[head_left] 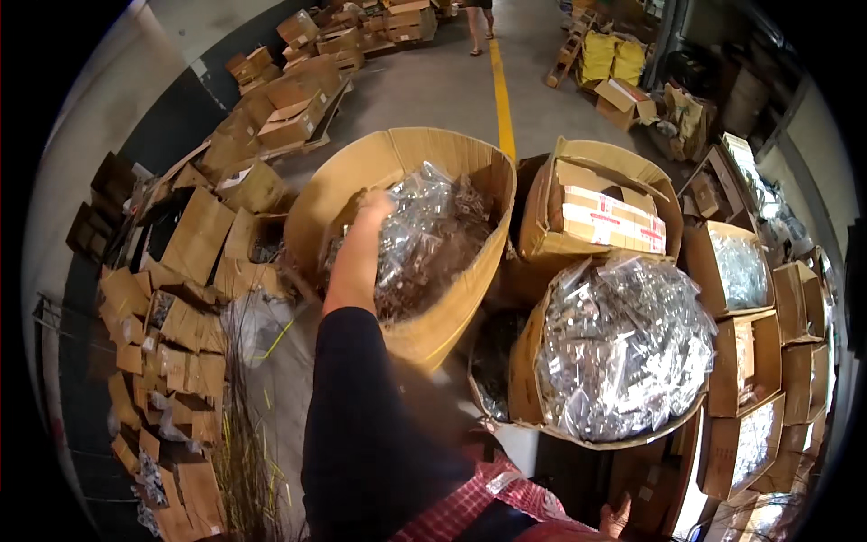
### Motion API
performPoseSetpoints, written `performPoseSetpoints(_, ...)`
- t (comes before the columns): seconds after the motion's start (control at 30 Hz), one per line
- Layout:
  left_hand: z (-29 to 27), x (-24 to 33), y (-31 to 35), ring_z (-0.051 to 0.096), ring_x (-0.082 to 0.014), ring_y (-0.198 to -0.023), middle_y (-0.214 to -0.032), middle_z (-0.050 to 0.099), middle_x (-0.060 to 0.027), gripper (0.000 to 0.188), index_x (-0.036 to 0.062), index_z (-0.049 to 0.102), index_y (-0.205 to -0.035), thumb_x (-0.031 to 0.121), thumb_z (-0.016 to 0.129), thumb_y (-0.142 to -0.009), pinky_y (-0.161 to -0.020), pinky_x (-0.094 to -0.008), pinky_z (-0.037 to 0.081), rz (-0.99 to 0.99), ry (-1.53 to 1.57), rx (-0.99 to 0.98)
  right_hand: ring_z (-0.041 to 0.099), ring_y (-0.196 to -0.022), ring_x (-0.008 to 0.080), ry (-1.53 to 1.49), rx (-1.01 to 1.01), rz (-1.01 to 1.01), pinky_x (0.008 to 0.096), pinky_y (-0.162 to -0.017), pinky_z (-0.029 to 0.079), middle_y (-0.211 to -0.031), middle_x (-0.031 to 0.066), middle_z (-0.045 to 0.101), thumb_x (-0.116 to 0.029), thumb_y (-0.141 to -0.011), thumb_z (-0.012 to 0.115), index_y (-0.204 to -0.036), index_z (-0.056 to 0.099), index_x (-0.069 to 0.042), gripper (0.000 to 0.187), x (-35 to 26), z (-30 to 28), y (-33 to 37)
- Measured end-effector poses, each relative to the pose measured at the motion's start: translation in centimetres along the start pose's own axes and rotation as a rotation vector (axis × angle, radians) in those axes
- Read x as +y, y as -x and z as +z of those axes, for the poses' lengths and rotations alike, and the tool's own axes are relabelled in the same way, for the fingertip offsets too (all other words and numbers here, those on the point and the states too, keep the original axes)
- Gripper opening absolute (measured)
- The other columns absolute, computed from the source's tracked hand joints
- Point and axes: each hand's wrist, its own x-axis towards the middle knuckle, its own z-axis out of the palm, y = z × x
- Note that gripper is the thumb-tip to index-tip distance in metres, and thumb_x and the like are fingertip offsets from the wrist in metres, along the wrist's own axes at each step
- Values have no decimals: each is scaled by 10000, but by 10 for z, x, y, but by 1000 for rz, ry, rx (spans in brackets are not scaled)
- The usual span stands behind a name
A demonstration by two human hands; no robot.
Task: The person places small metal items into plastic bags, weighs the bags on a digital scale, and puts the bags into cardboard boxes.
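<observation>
My left arm stretches forward into a large round cardboard bin (402, 144). My left hand (375, 206) is over the far left part of its contents, smeared by motion, with its fingers hard to make out. Inside lie clear plastic bags (420, 203) of small shiny metal pieces, along with darker loose pieces (438, 275). Low in the picture, my right hand (616, 517) shows only in part, near my body, fingers stretched out and nothing seen in them. To the right, a second cardboard bin (524, 375) is heaped with clear bags of shiny metal parts (623, 348).
Behind the heaped bin stands another cardboard bin (542, 203) with a taped carton (614, 217) in it. Opened boxes (745, 352) line the right side. Flattened cardboard (194, 370) and long thin strips (244, 434) lie left. A person (477, 27) walks far ahead by the yellow floor line (502, 99).
</observation>
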Motion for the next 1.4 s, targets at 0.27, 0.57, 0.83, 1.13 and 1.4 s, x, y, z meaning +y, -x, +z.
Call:
performPoseSetpoints(0.27, 37, -140, -112, 678, -304, -769, -909, 699, -185, 329, 17, 669, -1052, 138, 469, -819, -728, -393, 549, -20, 712, 499, 625, -882, 319, -175, -174, 449, 378, -769, 509, -1040, 213, 622, -78, -789, 605, -1387, 354, 9, 655, 24, 34, 46)
performPoseSetpoints(0.57, -28, -170, -119, 494, -206, -488, -581, 479, 8, 179, 56, 624, -826, 214, 570, -890, -492, -326, 457, -124, 1826, -39, 628, -746, 277, -298, -192, 568, 357, -644, 515, -959, 186, 632, -104, -817, 609, -1416, 301, -12, 679, -4, 46, 33)
performPoseSetpoints(0.83, -3, 15, -89, 629, -279, -1068, -1116, 670, -150, 560, 86, 707, -1060, 496, 764, -684, -892, -358, 486, 173, -94, -190, 550, -500, 166, -287, -124, 527, 287, -420, 438, -788, 105, 623, -136, -869, 611, -1456, 191, -56, 727, 12, 55, 32)
performPoseSetpoints(1.13, 39, -8, -119, 570, -366, -1122, -1228, 581, -211, 456, 50, 581, -1191, 245, 642, -783, -932, -423, 476, 73, -138, -148, 599, -580, 202, -283, -85, 494, 321, -507, 485, -807, 111, 646, -160, -830, 636, -1243, 475, -22, 464, 4, 63, 24)
performPoseSetpoints(1.4, -16, -20, -92, 621, -138, -700, -710, 675, -70, 270, 5, 725, -828, 253, 627, -792, -664, -319, 469, 57, 1149, 167, 621, -630, 234, -228, -145, 522, 356, -552, 503, -782, 124, 652, -181, -806, 638, -1081, 553, -29, 325, 17, 71, 16)
